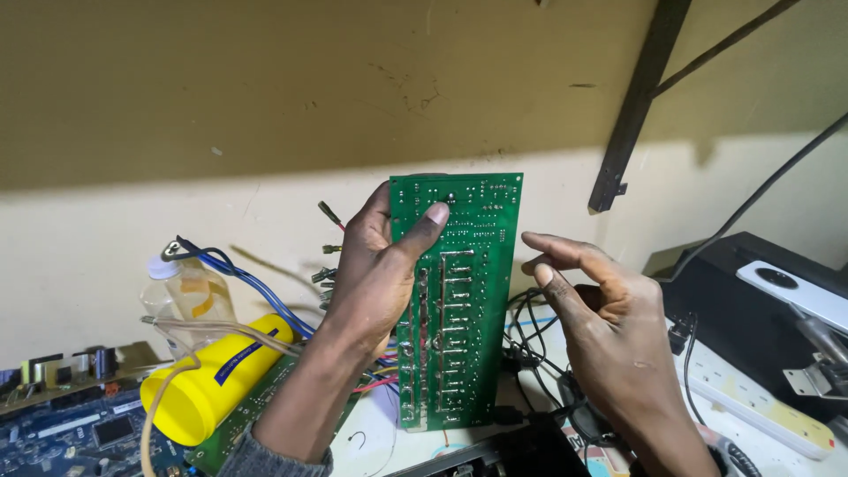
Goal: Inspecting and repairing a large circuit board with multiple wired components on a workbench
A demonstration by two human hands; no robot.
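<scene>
My left hand (375, 269) holds a green circuit board (459, 336) upright by its left edge, solder side toward me, thumb pressed on its upper part. Several loose wires with metal terminals (329, 252) stick out behind that hand. My right hand (601, 309) hovers just right of the board with fingers apart, touching nothing.
A yellow cylinder (212, 380) lies at the left beside a clear bottle (190, 296), blue wires (247, 281) and a blue circuit board (62, 433). Black cables (534, 353) lie behind the green board. A white power strip (760, 402) and a black box (751, 283) stand at the right. The wall is close behind.
</scene>
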